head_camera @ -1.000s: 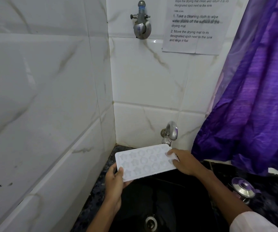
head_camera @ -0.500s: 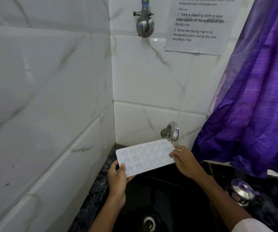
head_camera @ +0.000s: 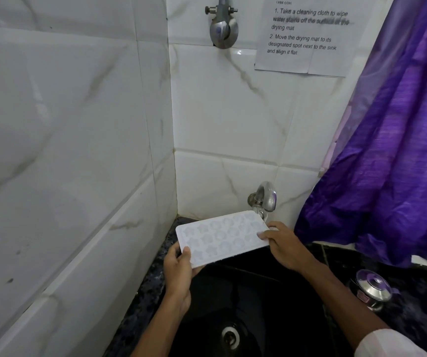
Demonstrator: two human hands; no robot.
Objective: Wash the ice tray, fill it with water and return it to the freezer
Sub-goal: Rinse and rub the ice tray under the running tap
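The ice tray (head_camera: 221, 237) is gripped at its 2 short ends by the left hand (head_camera: 179, 269) and right hand (head_camera: 284, 244), above the sink (head_camera: 271, 305). If tilted under the tap (head_camera: 265, 198), water could spill out.

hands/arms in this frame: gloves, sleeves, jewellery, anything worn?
Both hands are bare: no gloves, rings, watch or bands visible on the left hand or right hand. The left forearm is uncovered as far as the frame shows. The right arm has a white sleeve pushed up toward the elbow, leaving the forearm bare.
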